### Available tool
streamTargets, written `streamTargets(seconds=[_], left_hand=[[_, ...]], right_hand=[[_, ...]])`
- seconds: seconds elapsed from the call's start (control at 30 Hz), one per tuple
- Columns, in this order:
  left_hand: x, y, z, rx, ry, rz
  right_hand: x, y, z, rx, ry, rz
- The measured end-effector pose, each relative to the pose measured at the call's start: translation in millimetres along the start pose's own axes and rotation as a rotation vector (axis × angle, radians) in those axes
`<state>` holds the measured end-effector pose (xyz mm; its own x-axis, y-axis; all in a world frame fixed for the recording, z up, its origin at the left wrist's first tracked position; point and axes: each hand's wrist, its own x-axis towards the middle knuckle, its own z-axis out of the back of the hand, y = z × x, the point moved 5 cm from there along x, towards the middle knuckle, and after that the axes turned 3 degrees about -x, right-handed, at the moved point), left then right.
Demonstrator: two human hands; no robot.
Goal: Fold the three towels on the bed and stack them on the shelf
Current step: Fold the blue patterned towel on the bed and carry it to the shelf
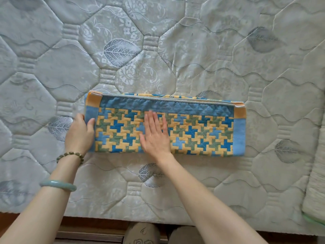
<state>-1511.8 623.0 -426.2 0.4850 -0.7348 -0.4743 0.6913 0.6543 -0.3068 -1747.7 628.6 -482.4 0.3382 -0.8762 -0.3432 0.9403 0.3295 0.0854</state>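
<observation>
The folded towel (193,131) lies near the mattress's (158,50) front edge. The left hand (80,132) grips its left end; the right hand (155,136) presses flat, fingers straight, on its middle.

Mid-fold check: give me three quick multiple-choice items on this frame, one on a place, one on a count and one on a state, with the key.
1. Where does the right hand lie?
A. on a pillow
B. near the middle of the patterned towel
C. on the towel's right end

2. How many bands does the left forearm wear?
A. one
B. two
C. three

3. What state is the towel in?
A. spread in one layer
B. crumpled in a heap
C. folded into a long strip

Key:
1 B: its flat fingers press the pattern near the centre.
2 B: a bead bracelet and a green bangle.
3 C: stacked edges show along its far side, and the left hand grips its left end.
</observation>
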Motion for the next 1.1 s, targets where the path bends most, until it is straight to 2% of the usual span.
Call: streamTargets(seconds=[0.17, 0.23, 0.3, 0.43, 0.5, 0.53, 0.63, 0.73, 0.8, 0.97, 1.1], left_hand=[[-17.7, -17.9, 17.6, 0.055, 0.015, -0.061], [-28.8, -34.5, 31.1, 0.041, -0.005, -0.107], [-46.2, -59.4, 47.1, 0.033, -0.072, -0.160], [-95.3, -127.3, 60.7, 0.019, -0.135, -0.269], [-119.2, -160.9, 49.6, -0.008, -0.103, -0.323], [-130.1, -175.0, 39.7, -0.027, -0.081, -0.353], [-150.9, -204.2, -0.8, -0.117, 0.007, -0.438], [-158.1, -213.1, -45.1, -0.227, 0.161, -0.468], [-158.2, -209.6, -65.5, -0.247, 0.236, -0.500], [-131.3, -182.6, -88.5, 0.085, 0.060, -0.715], [-105.6, -161.3, -106.4, 0.320, 0.032, -0.765]], right_hand=[[-18.6, 0.3, -1.1, 0.016, 0.135, -0.026], [-20.4, 0.9, 14.0, 0.147, 0.158, 0.039], [-26.4, -4.3, 41.7, 0.632, 0.155, -0.003], [-38.9, -12.4, 93.9, 1.526, 0.256, -0.379], [-40.2, -17.6, 108.6, 1.828, 0.297, -0.503], [-40.6, -24.5, 117.0, 1.907, 0.267, -0.503], [-44.6, -52.6, 125.9, 1.955, 0.140, -0.444], [-50.2, -83.4, 115.4, 2.005, 0.123, -0.593], [-49.9, -105.7, 96.0, 1.916, 0.077, -0.677], [-43.8, -131.1, 55.3, 1.441, 0.008, -0.699], [-40.9, -130.6, 43.6, 1.187, -0.035, -0.706]])
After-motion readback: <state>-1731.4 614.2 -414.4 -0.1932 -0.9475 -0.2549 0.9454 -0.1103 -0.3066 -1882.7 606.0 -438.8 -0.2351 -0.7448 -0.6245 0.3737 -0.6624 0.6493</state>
